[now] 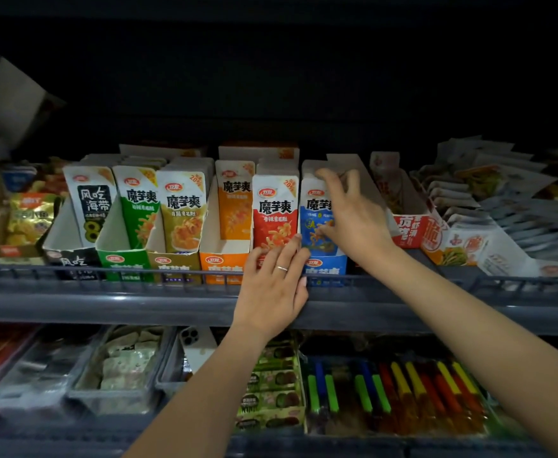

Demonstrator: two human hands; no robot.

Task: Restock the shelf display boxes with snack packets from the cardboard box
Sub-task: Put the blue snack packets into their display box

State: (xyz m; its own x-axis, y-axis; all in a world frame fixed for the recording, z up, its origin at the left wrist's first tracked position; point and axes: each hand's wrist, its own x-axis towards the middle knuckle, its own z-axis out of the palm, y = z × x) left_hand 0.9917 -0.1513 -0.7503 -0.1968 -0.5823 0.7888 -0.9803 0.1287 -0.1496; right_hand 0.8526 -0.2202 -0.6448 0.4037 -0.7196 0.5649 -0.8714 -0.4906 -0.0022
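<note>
Right hand (353, 219) round blue packet (313, 209) — upright

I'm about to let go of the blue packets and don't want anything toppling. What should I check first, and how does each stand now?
1. Blue packets upright in the blue display box: ok.
2. Right hand grips the blue packets, thumb in front: ok.
3. Left hand rests flat-fingered against the red packets: ok.
4. Room behind the blue packets: cannot tell, hand covers it.
5. Orange packets at the front of the orange display box: not ok, they sit back.
</note>
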